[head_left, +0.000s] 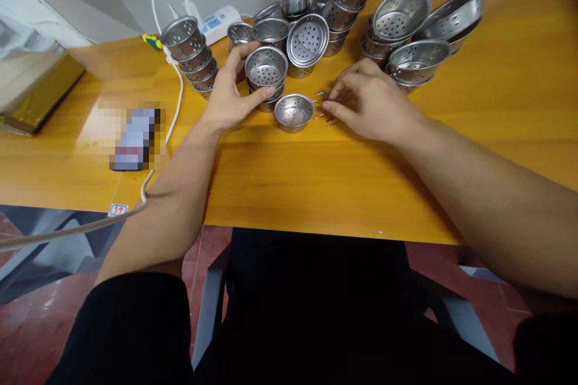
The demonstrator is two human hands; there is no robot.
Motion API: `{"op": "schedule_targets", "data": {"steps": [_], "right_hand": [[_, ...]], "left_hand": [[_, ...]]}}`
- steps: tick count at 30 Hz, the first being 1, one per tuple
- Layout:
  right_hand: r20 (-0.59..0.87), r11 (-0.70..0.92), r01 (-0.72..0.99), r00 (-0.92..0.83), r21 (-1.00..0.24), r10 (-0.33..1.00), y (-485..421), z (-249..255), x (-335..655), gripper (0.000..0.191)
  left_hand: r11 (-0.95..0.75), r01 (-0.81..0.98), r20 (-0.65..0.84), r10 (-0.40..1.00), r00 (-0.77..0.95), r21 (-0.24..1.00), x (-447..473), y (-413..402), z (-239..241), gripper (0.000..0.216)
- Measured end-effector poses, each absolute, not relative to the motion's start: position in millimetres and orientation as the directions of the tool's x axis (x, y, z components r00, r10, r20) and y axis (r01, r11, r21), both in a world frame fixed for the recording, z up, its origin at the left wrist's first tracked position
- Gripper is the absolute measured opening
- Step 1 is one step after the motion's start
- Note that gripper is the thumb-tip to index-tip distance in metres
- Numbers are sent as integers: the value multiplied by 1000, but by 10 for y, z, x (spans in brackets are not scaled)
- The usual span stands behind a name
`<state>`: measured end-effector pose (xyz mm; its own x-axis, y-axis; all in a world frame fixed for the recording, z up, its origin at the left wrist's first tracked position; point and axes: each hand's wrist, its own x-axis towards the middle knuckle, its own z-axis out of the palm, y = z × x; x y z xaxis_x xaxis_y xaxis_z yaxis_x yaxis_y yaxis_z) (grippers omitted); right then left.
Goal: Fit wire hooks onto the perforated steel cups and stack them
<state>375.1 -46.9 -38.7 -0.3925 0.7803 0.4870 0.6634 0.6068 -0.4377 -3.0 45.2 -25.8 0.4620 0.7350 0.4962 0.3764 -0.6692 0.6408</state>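
Observation:
My left hand (235, 91) curves around a short stack of perforated metal strainer cups (266, 67), thumb on the near side and fingers behind. In front of that stack, a single small strainer cup (294, 113) stands upright on the table. Just right of it, my right hand (368, 99) is closed in a pinch over several thin bent metal wires (320, 115). The wires poke out at the fingertips; exactly which of them is gripped is partly hidden.
More strainer cups (307, 41) crowd the back, with tall stacks (401, 15) at right and a leaning stack (185, 42) at left. A power strip (221, 23), white cable (180, 96), blurred phone (135, 138) and box (40, 96) occupy the left side of the wooden table (307, 186).

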Motion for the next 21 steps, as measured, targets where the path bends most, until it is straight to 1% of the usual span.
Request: {"op": "schedule_targets", "data": {"steps": [3,6,10,15,17,20,21], "right_hand": [[486,610,659,-396,-440,779,-454,-408,3765,45],[484,620,633,-405,-463,775,-459,-406,3764,52],[502,626,598,-388,-500,773,-473,-407,3738,53],[514,643,606,-406,-468,756,-467,-426,3724,47],[524,647,614,-405,-451,749,-468,-426,3722,43],[532,637,632,-387,-441,753,-479,-405,3707,39],[528,632,639,-385,-439,757,-485,-392,3701,40]], "left_hand": [[-663,377,490,740,461,646,0,424,-229,95],[-649,363,497,753,431,669,24,425,-235,88],[-657,356,508,747,430,665,22,460,-275,87],[-686,377,519,723,457,623,-2,532,-369,89],[-683,396,521,727,448,613,2,523,-386,95],[-671,432,514,740,433,602,16,468,-351,113],[-679,437,522,734,435,590,17,452,-326,115]]}}
